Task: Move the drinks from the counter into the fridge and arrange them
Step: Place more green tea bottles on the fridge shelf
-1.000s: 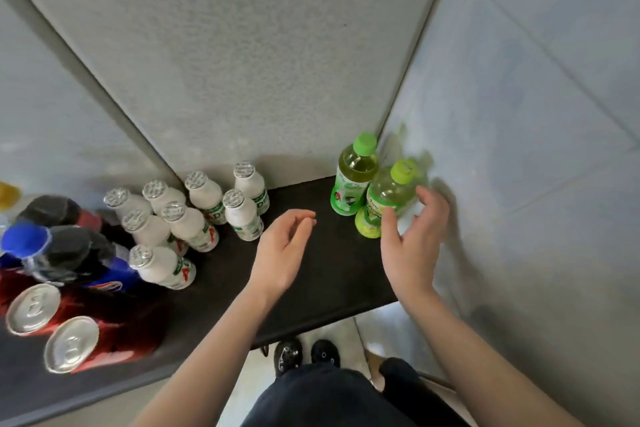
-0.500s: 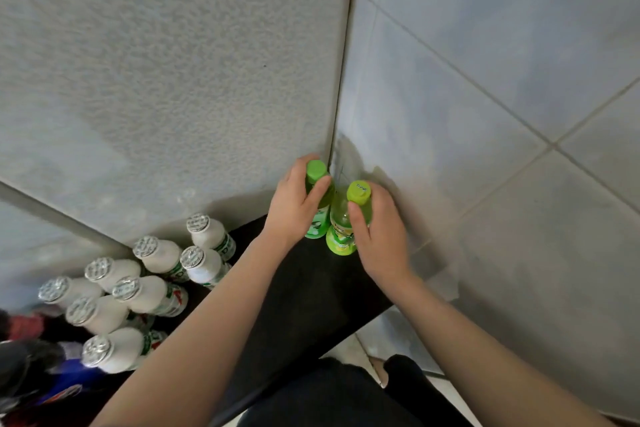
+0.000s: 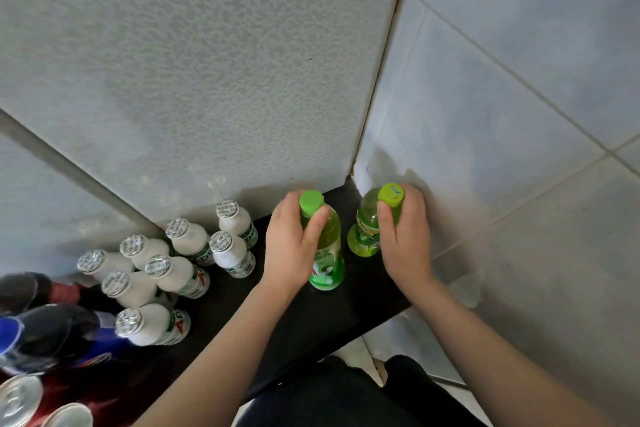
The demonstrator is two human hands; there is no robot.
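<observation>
Head view: left hand [image 3: 292,253] grips left green bottle [image 3: 327,255], right hand [image 3: 407,243] grips right green bottle [image 3: 367,230], both at the desk [image 3: 311,319] corner, wider apart than before. Labels on white bottles [image 3: 180,276] show "AD".

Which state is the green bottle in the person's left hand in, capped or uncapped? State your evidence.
Capped: a green cap sits on the neck of the green bottle that the left hand grips.
</observation>
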